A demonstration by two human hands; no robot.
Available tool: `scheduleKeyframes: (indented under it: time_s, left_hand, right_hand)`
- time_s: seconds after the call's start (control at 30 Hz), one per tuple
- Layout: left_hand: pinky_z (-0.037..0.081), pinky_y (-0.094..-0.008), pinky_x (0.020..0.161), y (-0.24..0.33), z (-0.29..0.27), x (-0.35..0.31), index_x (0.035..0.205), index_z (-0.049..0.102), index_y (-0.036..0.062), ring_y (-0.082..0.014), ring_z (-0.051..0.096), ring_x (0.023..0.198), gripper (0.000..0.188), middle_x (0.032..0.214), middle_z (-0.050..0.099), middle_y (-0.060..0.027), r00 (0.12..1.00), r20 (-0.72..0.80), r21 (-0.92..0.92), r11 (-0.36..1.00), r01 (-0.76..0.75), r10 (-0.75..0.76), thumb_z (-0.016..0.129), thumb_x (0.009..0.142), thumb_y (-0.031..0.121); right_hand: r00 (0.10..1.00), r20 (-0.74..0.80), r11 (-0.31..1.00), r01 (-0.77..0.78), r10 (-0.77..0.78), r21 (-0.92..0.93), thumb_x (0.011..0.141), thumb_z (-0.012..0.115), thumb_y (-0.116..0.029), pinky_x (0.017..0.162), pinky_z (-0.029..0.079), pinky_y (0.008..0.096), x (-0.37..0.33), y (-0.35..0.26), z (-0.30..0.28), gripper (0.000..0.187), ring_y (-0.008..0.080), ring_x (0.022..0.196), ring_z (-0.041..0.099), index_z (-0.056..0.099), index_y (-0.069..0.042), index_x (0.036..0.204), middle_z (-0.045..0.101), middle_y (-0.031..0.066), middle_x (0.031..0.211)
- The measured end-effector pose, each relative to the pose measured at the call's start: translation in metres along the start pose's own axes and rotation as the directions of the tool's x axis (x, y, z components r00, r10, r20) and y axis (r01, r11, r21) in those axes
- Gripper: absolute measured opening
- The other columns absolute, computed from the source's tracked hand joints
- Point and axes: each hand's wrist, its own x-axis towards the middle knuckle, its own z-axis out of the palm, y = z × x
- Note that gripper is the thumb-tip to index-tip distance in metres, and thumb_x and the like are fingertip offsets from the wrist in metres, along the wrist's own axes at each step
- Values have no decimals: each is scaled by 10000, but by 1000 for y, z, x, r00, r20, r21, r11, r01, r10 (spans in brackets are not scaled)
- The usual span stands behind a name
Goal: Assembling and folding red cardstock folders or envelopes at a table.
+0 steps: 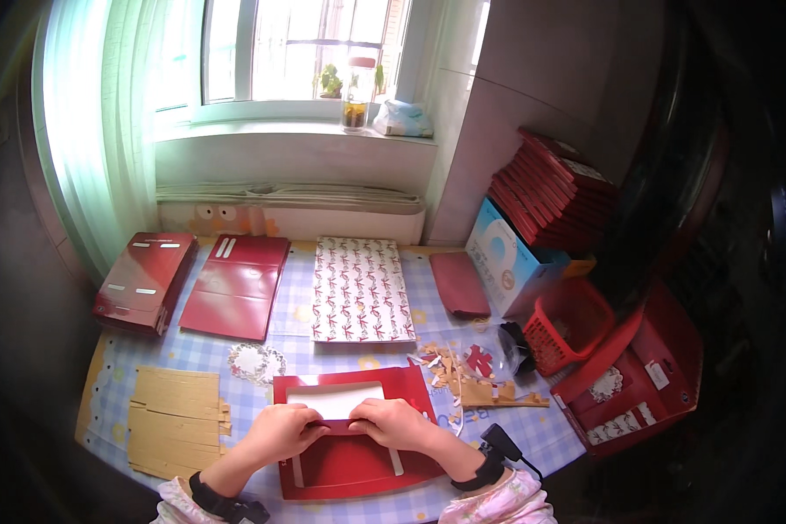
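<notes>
A glossy red cardboard sheet point(345, 467) lies flat at the table's near edge, with a white rectangle in its upper half and pale strips on its lower half. My left hand point(286, 431) and my right hand point(395, 423) meet near its middle. Both pinch a raised red flap of this sheet, thumbs and fingers pressed together on its edge. Only a short length of flap shows between them. Left of my left hand are stacked tan cardboard strips point(173, 419). Beyond it lies a round floral paper cutout point(257, 361).
Across the back are a red box point(146, 281), folded red cardboard point(236, 286), a patterned white stack point(361, 291) and a dark red piece point(459, 284). Tan scraps point(445, 365), a red basket point(568, 323), a blue-white box point(508, 262) bearing stacked red cardboard point(550, 192), and an open red box point(637, 384) stand right.
</notes>
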Motion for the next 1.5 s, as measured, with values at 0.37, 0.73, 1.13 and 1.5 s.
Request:
scheduleKeyframes:
  time_s: [0.37,0.73,1.13,1.5]
  left_hand:
    - [468,-341,567,-4,0,2,785,646,68,-292,595,646,249,694,611,-125,989,43,-171,974,145,-140,664,731,311]
    - [483,-349,603,-5,-1,4,816,631,65,-295,606,668,261,713,622,-129,977,92,-165,965,205,-192,655,735,311]
    - [467,-313,575,-8,-8,5,861,597,29,-241,607,644,196,690,607,-137,982,61,-269,945,189,-179,677,729,150]
    - [460,-326,687,-20,-18,-4,981,563,102,-244,546,786,289,921,493,-116,982,39,-216,958,190,-186,618,700,61]
  right_hand:
    - [999,51,998,-23,20,62,781,623,-214,634,476,330,2,-2,-11,214,268,716,598,555,-53,904,604,114,797]
    - [989,12,987,-146,147,-60,781,610,-229,633,477,356,1,-5,-2,208,288,738,595,544,-74,905,611,102,793]
    - [993,8,993,-115,116,-29,766,625,-194,717,457,364,0,1,-4,238,304,848,553,538,-47,932,541,125,894]
    - [996,25,985,-76,81,-152,717,679,-241,761,405,359,-3,5,-18,322,279,887,468,536,-71,950,506,106,913]
